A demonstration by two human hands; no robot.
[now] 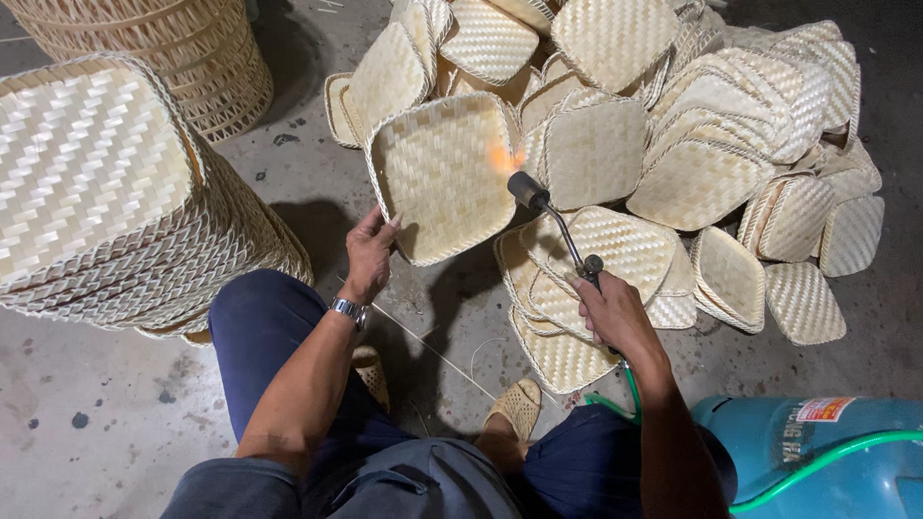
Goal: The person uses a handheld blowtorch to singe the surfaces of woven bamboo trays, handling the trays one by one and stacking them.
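Observation:
My left hand (370, 252) grips the lower left rim of a square woven bamboo tray (444, 173), holding it tilted up with its inside facing me. My right hand (612, 312) holds a gas torch (550, 213) by its handle. The torch's black nozzle points at the tray's right rim, where a small orange flame (504, 156) licks the weave. A green hose (817, 461) runs from the torch handle past my right arm.
A loose heap of woven trays (711, 144) covers the concrete floor ahead and to the right. A tall stack of finished trays (106, 192) stands at left, round baskets (192, 48) behind it. A blue gas cylinder (817, 452) lies at bottom right.

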